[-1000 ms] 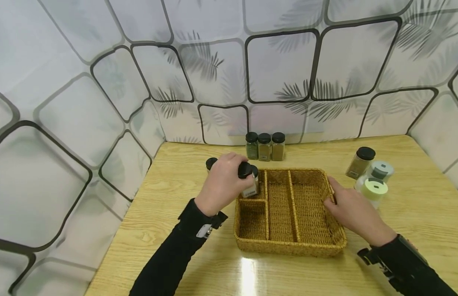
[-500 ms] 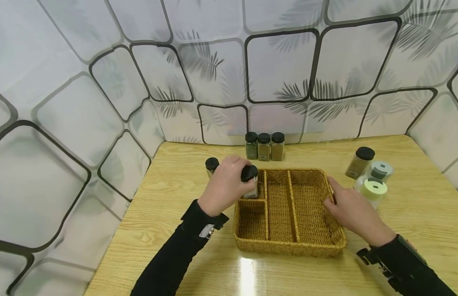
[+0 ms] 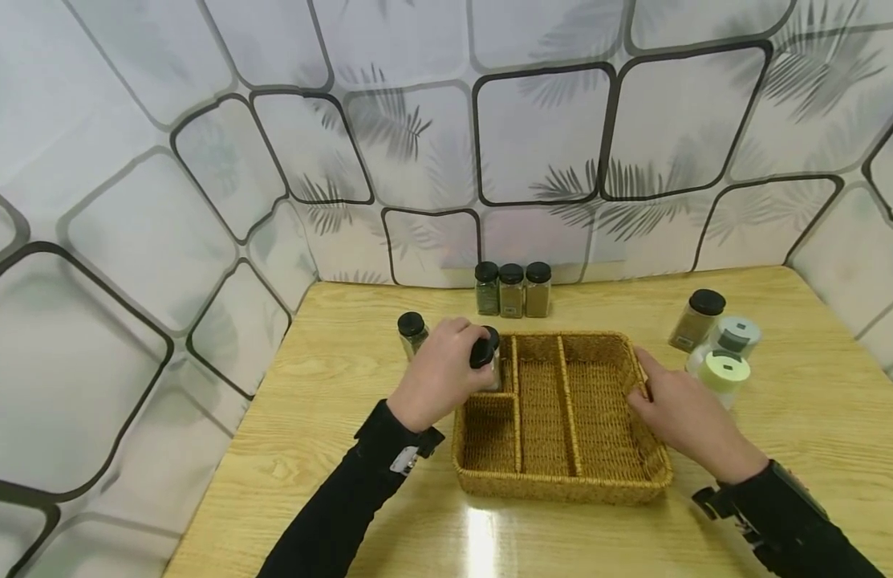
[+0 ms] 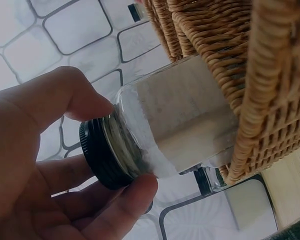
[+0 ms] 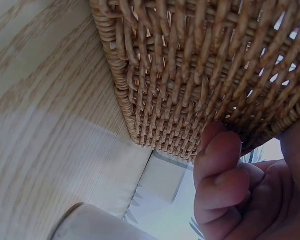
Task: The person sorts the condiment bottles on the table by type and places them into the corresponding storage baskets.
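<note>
My left hand (image 3: 439,373) grips a spice jar by its black lid (image 3: 481,353), over the back left compartment of a woven basket (image 3: 562,486). In the left wrist view the jar (image 4: 185,120) is clear and square-sided, filled with greyish-tan powder, its lower end past the woven rim. Fingertips and thumb pinch around the lid. Just behind it, a second black lid (image 3: 493,335) shows in the same compartment, its jar mostly hidden. My right hand (image 3: 688,409) holds the basket's right side, with thumb over the rim and curled fingers (image 5: 222,185) against the outer weave.
Three black-lidded spice jars (image 3: 512,291) line up by the back wall. Another jar (image 3: 412,333) stands left of the basket, partly behind my left hand. To the right are a brown-filled jar (image 3: 697,319), a grey-capped container (image 3: 736,335) and a yellow-green-capped one (image 3: 724,372).
My left hand has shifted slightly, bringing the held jar lower over the back left compartment. The right hand keeps its grip on the basket, which stays in place.
</note>
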Motion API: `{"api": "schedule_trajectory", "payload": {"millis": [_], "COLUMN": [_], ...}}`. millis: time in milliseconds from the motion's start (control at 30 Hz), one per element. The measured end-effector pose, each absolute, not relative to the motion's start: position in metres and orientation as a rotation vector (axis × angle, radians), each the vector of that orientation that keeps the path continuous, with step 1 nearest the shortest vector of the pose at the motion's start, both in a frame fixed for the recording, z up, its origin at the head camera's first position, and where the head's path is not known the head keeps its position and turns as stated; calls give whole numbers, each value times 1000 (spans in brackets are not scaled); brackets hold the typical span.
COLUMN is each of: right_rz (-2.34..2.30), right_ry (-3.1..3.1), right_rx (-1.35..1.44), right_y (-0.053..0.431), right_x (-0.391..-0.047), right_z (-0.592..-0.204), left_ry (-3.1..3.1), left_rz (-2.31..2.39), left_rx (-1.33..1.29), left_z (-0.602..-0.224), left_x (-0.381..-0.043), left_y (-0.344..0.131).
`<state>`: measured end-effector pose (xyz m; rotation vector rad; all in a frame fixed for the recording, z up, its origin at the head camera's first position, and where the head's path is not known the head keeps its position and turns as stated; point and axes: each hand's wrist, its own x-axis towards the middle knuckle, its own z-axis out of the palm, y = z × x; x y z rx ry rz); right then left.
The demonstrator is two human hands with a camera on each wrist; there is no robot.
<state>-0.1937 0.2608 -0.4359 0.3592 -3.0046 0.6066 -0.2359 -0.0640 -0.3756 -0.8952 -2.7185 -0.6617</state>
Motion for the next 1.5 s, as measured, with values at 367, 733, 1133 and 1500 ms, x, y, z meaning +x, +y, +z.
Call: {"api": "schedule_trajectory", "payload": {"millis": [367,733,1133,1500], "right_rz": [623,634,621,623], "right_ry": [-3024,-3034,-3020,-3006], "right_rx": [342,339,338,346], "right_y": [261,262,261,260], "right_x": [-192,-193,-194,-193], "right_z": [-437,-437,-437,-436], "left_ry": [-2701,-2696,-2666,-2663], "left_rz": [-591,-517,-487,-513], "left_rx": [-915,-922,-940,-927], "left_z": [-388,-398,-403,-407], "left_x": [-236,-236,-235,-234], "left_y": [-61,-59,-58,-59]}}
